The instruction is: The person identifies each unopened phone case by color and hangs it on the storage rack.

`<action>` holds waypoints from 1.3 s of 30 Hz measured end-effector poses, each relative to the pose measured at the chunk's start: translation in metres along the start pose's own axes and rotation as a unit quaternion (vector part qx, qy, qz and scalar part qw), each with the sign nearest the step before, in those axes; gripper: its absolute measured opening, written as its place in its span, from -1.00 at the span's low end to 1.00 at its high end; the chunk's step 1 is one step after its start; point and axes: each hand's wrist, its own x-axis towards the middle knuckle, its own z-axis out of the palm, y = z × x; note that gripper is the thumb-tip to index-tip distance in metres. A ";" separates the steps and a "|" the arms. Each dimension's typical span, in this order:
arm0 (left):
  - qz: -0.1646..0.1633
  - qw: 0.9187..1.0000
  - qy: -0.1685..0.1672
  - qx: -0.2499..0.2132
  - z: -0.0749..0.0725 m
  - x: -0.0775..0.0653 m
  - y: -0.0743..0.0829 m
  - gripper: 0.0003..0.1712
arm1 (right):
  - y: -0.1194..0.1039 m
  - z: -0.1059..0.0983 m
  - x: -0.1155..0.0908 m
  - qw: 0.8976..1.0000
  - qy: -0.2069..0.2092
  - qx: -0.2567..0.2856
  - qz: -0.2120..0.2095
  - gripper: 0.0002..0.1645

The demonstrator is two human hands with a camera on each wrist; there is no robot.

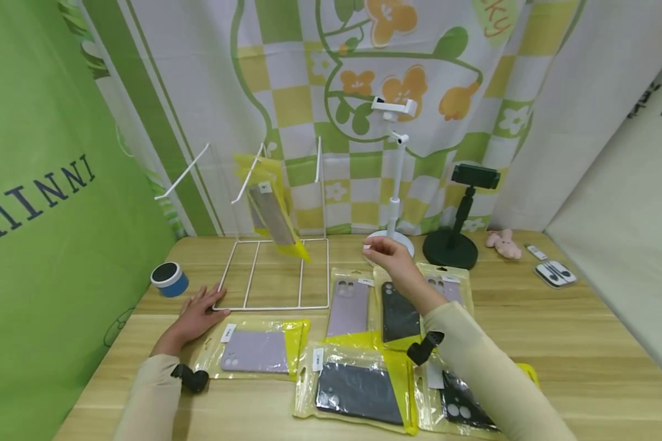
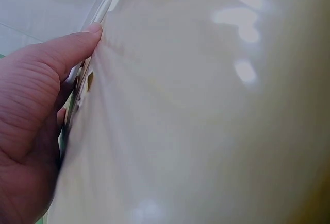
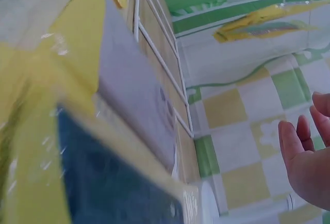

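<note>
My left hand rests at the front left corner of a white wire display rack, its thumb along the front wire. In the left wrist view that thumb is straight, touching the white edge beside a large blurred bag. My right hand is raised over the bagged phone cases, near the white phone stand. Its fingers are loosely bent with nothing between them, as the right wrist view shows. Yellow-edged bags with phone cases hang from the rack's middle hook.
Several bagged phone cases, lilac and black, lie before the rack. Behind them stand a black phone stand and a pink plush toy. Boxed earphones lie far right; a blue round tub sits left.
</note>
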 end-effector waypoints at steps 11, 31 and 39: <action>-0.003 1.000 0.000 -0.008 0.005 0.000 -0.001 -0.25 | 0.010 -0.073 -0.067 0.995 -0.044 -0.089 0.012 -0.51; -0.013 1.000 0.002 -0.012 0.004 -0.003 -0.002 -0.27 | 0.029 -0.162 -0.117 0.943 -0.100 -0.307 0.078 -0.20; -0.013 1.000 0.000 -0.015 0.004 -0.002 -0.001 -0.26 | 0.034 -0.157 -0.110 0.938 -0.125 -0.302 0.117 -0.01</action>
